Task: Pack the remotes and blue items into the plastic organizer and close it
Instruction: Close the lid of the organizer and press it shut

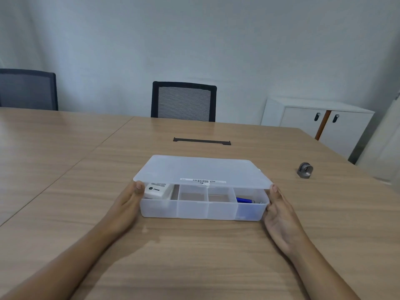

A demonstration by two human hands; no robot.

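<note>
Plastic organizer (203, 210) sits mid-table (194, 256), lid (201, 171) lowered most of the way but near edge not yet shut; white Trane remote (157, 190) in far-left compartment, blue item (244, 200) in right one; two middle compartments look empty. Packing seems done; what's left is pressing lid down. Left hand (127, 204) at lid's near-left corner, fingers (139, 187) lightly curled on its edge; right hand (279, 213) at near-right corner, fingers mostly extended against lid & box side. Small grey metal object (305, 170) far right, well apart.
</note>
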